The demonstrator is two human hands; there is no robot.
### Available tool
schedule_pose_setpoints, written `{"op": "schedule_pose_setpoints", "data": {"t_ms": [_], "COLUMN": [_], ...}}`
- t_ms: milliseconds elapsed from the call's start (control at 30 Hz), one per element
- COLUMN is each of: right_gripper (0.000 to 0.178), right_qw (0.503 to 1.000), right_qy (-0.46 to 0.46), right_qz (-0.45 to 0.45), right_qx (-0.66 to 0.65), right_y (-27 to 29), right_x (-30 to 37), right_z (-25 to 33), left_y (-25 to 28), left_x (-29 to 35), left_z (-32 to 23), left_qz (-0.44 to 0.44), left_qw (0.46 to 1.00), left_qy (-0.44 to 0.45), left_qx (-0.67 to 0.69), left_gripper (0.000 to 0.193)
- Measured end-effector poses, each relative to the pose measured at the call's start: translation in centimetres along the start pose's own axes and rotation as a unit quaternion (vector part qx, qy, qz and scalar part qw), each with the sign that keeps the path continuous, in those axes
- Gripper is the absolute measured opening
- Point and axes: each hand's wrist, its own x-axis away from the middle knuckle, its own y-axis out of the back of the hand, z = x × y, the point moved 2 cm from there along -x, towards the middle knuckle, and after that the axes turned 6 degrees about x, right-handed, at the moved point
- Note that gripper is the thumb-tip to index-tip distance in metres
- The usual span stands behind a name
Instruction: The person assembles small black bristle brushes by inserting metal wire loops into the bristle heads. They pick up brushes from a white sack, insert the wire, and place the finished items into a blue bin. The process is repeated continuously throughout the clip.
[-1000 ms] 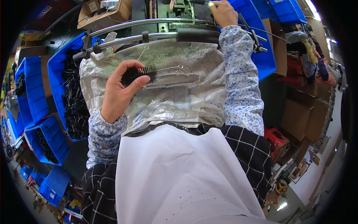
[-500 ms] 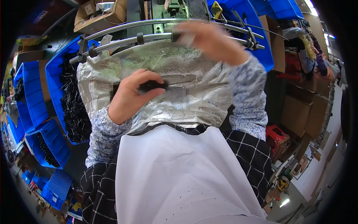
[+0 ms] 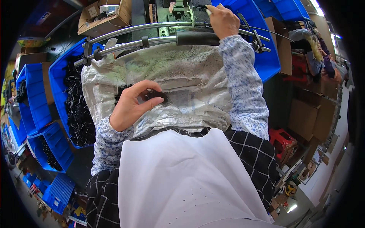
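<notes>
My left hand is over the pale woven sheet, thumb and fingers curled around a small dark bristly piece whose exact kind I cannot make out. Beside its wrist, partly hidden, lies a black comb-like piece with a row of fine teeth. My right hand reaches past the metal rails to the right side of a green-grey machine fixture. Its fingertips are pinched together close to a small dark piece; what they hold is too small to tell.
A blue bin full of black bristly parts stands at the left, with smaller blue bins beyond it. Another blue bin is at the right behind the rails. A cardboard box sits back left; a red stool stands right.
My right hand has moved up and away from above the near rail to the machine fixture, uncovering a black sleeve on the rail. My left hand has shifted slightly down, still gripping the dark bristly piece.
</notes>
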Motion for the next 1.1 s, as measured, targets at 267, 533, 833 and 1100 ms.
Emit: {"op": "schedule_pose_setpoints", "data": {"t_ms": [267,533,833,1100], "right_gripper": [0.014,0.013,0.036,0.031], "right_qw": [0.998,0.998,0.999,0.995], "right_qy": [0.007,0.006,-0.038,-0.077], "right_qz": [-0.043,-0.029,0.001,-0.019], "right_qx": [0.035,-0.056,-0.012,-0.058], "right_y": [-3.2,-2.8,-3.2,-5.6], "right_x": [-1.2,-1.4,-1.0,-0.2], "right_z": [0.2,0.0,-0.4,0.3], "left_y": [0.1,0.1,0.0,0.3], "left_x": [-0.2,-0.3,-0.3,-0.3], "left_z": [-0.2,0.0,-0.3,-0.1], "left_qz": [-0.003,-0.005,-0.003,-0.031], "left_qw": [1.000,1.000,1.000,0.999], "left_qy": [0.018,0.000,-0.002,-0.025], "left_qx": [0.008,-0.003,-0.015,-0.013], "left_gripper": [0.026,0.026,0.028,0.027]}}
